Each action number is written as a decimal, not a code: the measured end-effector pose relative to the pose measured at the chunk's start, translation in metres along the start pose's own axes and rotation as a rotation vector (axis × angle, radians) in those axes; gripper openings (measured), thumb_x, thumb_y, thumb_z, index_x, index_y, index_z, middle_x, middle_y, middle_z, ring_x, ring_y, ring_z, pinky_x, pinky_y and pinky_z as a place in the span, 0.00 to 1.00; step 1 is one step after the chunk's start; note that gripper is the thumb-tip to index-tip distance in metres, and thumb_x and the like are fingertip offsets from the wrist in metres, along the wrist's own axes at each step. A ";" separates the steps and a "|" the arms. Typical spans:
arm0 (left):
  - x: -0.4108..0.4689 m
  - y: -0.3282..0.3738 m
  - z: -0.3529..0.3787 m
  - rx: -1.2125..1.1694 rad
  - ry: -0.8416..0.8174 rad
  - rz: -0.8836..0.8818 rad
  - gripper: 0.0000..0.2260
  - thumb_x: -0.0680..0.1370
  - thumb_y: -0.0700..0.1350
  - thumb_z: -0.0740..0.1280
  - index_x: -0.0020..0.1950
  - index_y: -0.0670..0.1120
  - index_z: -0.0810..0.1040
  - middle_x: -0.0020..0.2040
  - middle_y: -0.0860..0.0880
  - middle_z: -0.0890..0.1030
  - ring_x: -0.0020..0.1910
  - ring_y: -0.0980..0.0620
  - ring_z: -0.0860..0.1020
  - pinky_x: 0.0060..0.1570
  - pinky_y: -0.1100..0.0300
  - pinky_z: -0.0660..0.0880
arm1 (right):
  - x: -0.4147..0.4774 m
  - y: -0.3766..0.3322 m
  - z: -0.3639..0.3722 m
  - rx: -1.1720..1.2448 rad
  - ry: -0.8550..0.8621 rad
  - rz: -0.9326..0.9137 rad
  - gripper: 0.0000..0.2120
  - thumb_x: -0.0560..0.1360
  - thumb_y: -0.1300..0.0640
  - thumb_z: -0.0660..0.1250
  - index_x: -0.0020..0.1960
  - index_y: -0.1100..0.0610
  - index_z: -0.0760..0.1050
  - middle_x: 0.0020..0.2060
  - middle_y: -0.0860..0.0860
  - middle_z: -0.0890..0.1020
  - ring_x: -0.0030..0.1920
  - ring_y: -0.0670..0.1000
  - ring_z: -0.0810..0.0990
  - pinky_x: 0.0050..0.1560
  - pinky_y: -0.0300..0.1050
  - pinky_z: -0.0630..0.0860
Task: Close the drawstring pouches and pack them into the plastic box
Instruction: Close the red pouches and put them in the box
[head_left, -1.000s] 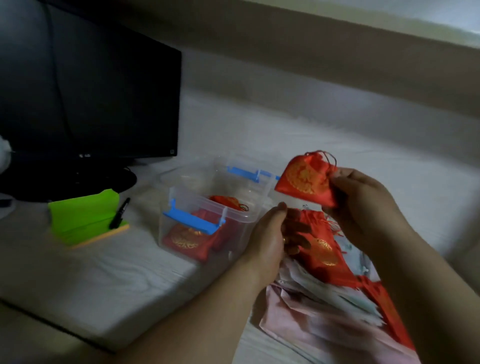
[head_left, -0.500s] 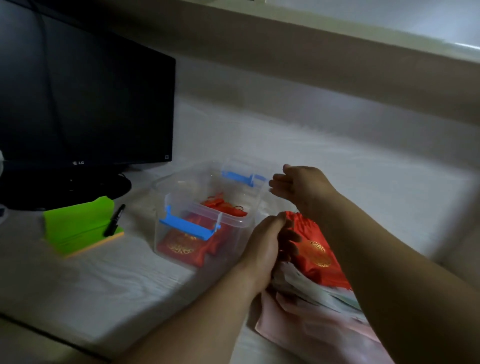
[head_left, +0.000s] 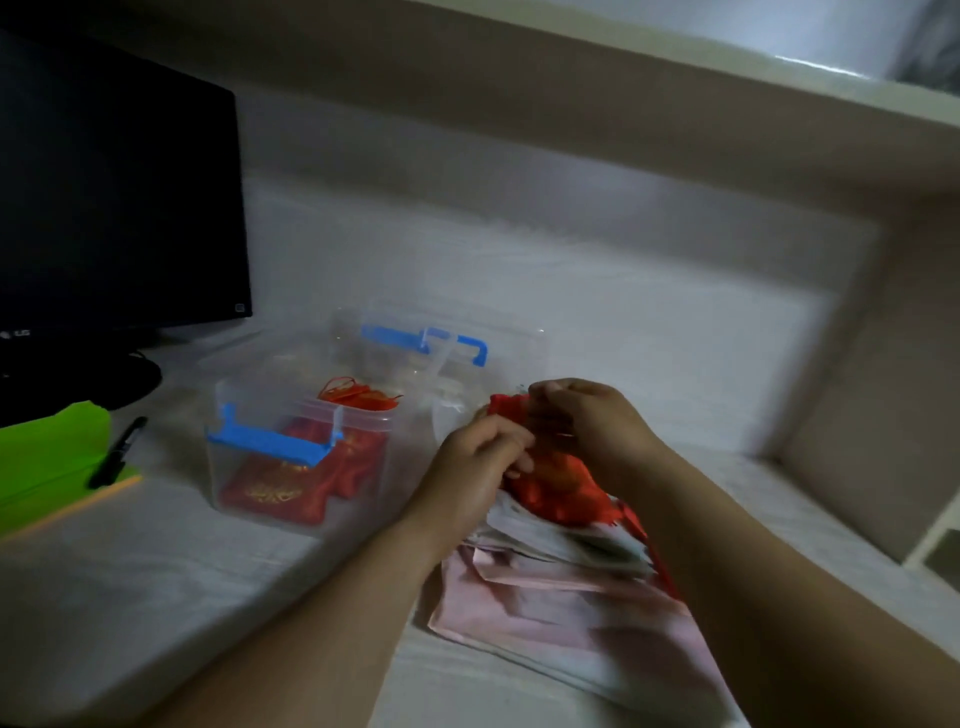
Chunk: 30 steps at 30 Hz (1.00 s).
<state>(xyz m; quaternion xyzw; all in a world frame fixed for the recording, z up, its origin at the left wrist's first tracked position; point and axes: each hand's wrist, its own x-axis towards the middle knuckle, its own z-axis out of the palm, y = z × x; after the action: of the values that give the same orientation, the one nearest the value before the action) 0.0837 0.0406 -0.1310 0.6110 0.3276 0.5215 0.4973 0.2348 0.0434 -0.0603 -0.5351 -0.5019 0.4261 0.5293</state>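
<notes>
A white worktop (head_left: 623, 322) fills the dim room, with a black monitor (head_left: 114, 197) standing at the left. Both forearms come in from the lower edge and meet just right of the clear plastic box (head_left: 228, 478), which holds several red pouches (head_left: 291, 478). The left hand (head_left: 475, 457) and the right hand (head_left: 587, 421), fingers curled, together pinch the upper part of one red pouch (head_left: 558, 486) above a stack of papers (head_left: 561, 597). Its long axis is nearly upright: the mouth points up and away, the body hangs toward the person. The picture is blurred here.
</notes>
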 end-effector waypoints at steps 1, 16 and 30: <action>-0.001 -0.002 0.001 0.063 -0.038 0.024 0.09 0.82 0.41 0.64 0.49 0.47 0.84 0.41 0.50 0.86 0.44 0.54 0.82 0.48 0.61 0.75 | -0.004 0.002 -0.011 -0.030 0.026 -0.034 0.10 0.84 0.61 0.62 0.53 0.63 0.82 0.48 0.60 0.86 0.45 0.55 0.85 0.45 0.46 0.81; -0.009 -0.010 0.009 0.369 -0.073 0.221 0.10 0.82 0.39 0.67 0.48 0.53 0.84 0.48 0.57 0.84 0.52 0.57 0.81 0.53 0.62 0.74 | -0.063 0.071 -0.138 -0.843 0.250 0.128 0.19 0.73 0.53 0.77 0.63 0.52 0.78 0.52 0.52 0.85 0.48 0.51 0.83 0.46 0.44 0.75; -0.002 0.027 0.039 0.550 -0.096 0.029 0.30 0.79 0.71 0.59 0.41 0.48 0.86 0.38 0.55 0.86 0.43 0.57 0.83 0.56 0.55 0.77 | -0.067 0.026 -0.107 -0.080 0.253 -0.159 0.04 0.79 0.61 0.70 0.46 0.59 0.77 0.38 0.59 0.83 0.38 0.58 0.80 0.44 0.54 0.76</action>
<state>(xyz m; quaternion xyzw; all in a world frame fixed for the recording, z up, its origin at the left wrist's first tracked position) 0.1175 0.0208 -0.1041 0.7517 0.4241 0.3907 0.3201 0.3339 -0.0358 -0.0833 -0.5639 -0.4885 0.2914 0.5987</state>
